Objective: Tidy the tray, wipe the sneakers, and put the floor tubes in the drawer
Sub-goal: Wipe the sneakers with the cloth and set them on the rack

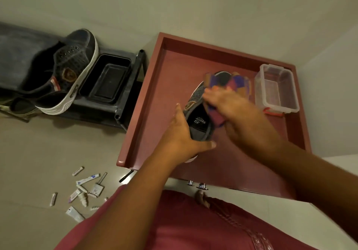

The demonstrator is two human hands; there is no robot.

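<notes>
A: Sneaker [195, 112] sits in the left hand [182, 139], fingers curled round its heel, over the red table [155, 98]; is that hold firm enough?

B: Looks so; right hand [232, 110] pinches the cloth [228, 83] just ahead of that grip, blurred; wipe away from the heel; the other sneaker [71, 71] and floor tubes [83, 189] wait, well left.

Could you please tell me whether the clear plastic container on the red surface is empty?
Empty: through the lidless clear container, only its bare bottom shows.
</notes>
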